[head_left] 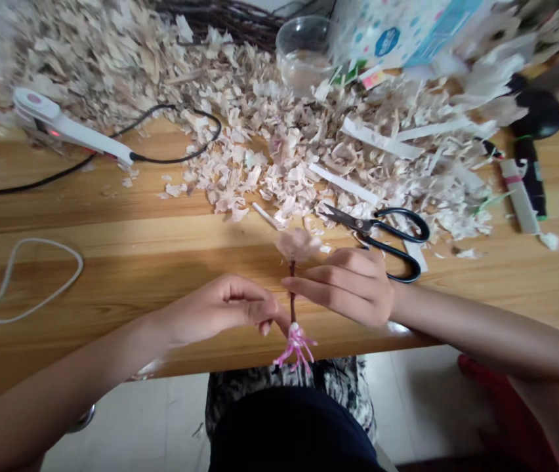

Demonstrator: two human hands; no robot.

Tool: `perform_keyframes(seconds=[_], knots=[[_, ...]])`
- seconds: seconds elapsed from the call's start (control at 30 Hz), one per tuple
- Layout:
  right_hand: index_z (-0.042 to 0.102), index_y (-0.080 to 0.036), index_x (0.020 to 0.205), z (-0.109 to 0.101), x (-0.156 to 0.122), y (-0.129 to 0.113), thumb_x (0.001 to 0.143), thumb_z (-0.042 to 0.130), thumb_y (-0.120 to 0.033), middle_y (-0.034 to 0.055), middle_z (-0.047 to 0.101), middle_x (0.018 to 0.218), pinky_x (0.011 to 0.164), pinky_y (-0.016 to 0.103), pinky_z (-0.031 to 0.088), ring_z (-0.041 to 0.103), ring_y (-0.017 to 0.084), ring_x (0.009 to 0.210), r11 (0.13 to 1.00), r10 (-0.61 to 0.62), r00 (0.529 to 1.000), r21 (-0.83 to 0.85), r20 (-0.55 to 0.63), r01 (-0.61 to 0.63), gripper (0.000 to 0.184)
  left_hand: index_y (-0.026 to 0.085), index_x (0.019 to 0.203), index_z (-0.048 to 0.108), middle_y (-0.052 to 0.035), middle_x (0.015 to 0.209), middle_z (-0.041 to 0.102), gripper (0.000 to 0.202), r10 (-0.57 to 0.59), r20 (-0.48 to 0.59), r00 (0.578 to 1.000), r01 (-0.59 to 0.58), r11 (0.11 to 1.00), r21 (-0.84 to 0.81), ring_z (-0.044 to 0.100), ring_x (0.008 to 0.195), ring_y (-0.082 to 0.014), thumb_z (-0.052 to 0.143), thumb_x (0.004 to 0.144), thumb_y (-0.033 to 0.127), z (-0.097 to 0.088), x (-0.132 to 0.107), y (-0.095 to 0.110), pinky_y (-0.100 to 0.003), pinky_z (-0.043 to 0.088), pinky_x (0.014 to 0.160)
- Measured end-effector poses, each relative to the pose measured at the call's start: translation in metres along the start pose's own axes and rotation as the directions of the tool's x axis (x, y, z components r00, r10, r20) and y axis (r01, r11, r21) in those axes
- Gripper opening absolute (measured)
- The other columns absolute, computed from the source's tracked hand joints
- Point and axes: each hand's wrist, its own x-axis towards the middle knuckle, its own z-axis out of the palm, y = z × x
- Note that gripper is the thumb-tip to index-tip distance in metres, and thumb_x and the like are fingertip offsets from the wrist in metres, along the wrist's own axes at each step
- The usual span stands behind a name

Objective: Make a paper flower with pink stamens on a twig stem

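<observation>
In the head view, a package (407,26) is running off the top; the right hand (346,285) is partly hiding the flower (292,306), pinching its brown stem (292,270) near the table's (181,242) front edge. Whether the left hand (237,305), touching near the stem's lower end, is gripping, I cannot tell. Blurry pale petals (299,245) are topping it, pink threads (296,338) splaying below.

Just one head-worn cam's used here, aimed forward and down, so the tabletop (126,239) is seen from pretty close above.
</observation>
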Motion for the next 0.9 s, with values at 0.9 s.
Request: perform_keyframes(seconds=[0.9], knots=[[0.055,-0.012,0.069,0.015,0.014,-0.027,0.08,0.068,-0.028,-0.0028,0.057,0.054,0.045,0.015,0.038,0.048,0.004,0.044,-0.337,0.49,0.414,0.605,0.767,-0.721,0.023,0.017,0.074,0.068,0.0006,0.071,0.067,0.01,0.355,-0.568,0.742,-0.135,0.91,0.392,0.054,0.063,-0.0099,0.076,0.071,0.021,0.003,0.004,-0.005,-0.02,0.04,0.058]])
